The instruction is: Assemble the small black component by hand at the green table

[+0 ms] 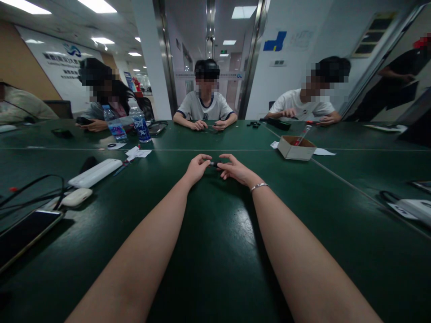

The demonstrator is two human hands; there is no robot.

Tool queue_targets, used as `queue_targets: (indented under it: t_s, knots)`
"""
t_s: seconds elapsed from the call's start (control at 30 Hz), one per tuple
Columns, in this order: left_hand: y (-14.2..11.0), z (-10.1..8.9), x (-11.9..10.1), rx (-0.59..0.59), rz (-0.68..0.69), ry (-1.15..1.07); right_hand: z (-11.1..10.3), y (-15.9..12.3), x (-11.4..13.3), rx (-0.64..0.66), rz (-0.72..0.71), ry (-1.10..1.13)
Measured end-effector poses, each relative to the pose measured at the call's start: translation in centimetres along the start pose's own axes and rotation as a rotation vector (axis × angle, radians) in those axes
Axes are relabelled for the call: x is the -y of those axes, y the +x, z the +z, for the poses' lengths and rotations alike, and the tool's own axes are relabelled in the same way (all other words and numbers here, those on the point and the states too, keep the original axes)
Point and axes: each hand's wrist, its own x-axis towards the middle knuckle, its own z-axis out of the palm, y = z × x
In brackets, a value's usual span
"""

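Observation:
Above the green table (215, 215), both my hands meet at a small black stick with a silvery end (214, 164). It looks like a USB plug or drive, but it is too small to be certain. My left hand (198, 168) pinches the silvery end between thumb and fingers. At the black end, my right hand (235, 170) grips with thumb and fingertips, its other fingers curled underneath. A silver bracelet (259, 186) circles my right wrist. The stick lies roughly level, and its right part is hidden by my right fingers.
Left of my arms lie a phone (30, 233), a white case (77, 196), a white power strip-like block (96, 173) and black cables. Two bottles (140, 125) stand farther back. A cardboard box (296, 149) is at right. Several people sit across the table.

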Motion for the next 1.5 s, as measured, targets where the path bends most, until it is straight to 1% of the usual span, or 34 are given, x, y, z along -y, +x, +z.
queue_targets:
  t_s: [0.1, 0.33, 0.5, 0.63, 0.77, 0.87, 0.93, 1.0, 1.1, 1.27, 1.37, 1.43, 1.5]
  knots:
    - [0.0, 0.0, 0.0, 0.004, -0.006, -0.003, 0.2, 0.2, 0.0, -0.013, 0.032, -0.036]
    - [0.0, 0.0, 0.0, 0.012, -0.001, -0.013, -0.6, 0.4, -0.6, 0.062, -0.049, -0.007]
    - [0.1, 0.1, -0.1, 0.027, -0.021, -0.063, -0.8, 1.0, -1.3, 0.104, -0.078, -0.049]
    - [0.0, 0.2, 0.0, 0.026, -0.011, -0.079, -0.3, 1.2, -1.4, 0.051, -0.091, -0.189]
    - [0.0, 0.3, 0.1, 0.070, 0.014, -0.061, 0.4, 1.2, -1.2, -0.016, -0.079, -0.405]
    - [-0.1, 0.3, 0.2, 0.061, 0.029, -0.052, 0.6, 1.1, -1.1, -0.036, -0.062, -0.543]
    - [-0.1, 0.4, 0.2, 0.062, 0.035, -0.051, 0.7, 1.2, -1.0, -0.054, -0.086, -0.617]
    - [-0.2, 0.4, 0.1, 0.092, 0.038, -0.059, 0.8, 1.3, -1.0, -0.072, -0.141, -0.660]
    - [-0.2, 0.4, 0.1, 0.148, 0.045, -0.087, 1.0, 1.4, -1.0, -0.060, -0.181, -0.607]
    - [-0.3, 0.3, -0.1, 0.170, 0.061, -0.095, 1.8, 1.4, -1.0, 0.046, -0.158, -0.268]
    - [-0.4, 0.3, -0.2, 0.235, 0.033, -0.168, 2.4, 1.5, -1.3, 0.091, -0.149, -0.131]
    - [-0.4, 0.4, -0.3, 0.257, 0.021, -0.200, 2.7, 1.7, -1.6, 0.085, -0.140, -0.102]
    - [-0.4, 0.5, -0.3, 0.247, 0.021, -0.200, 2.8, 1.8, -2.0, 0.050, -0.150, -0.104]
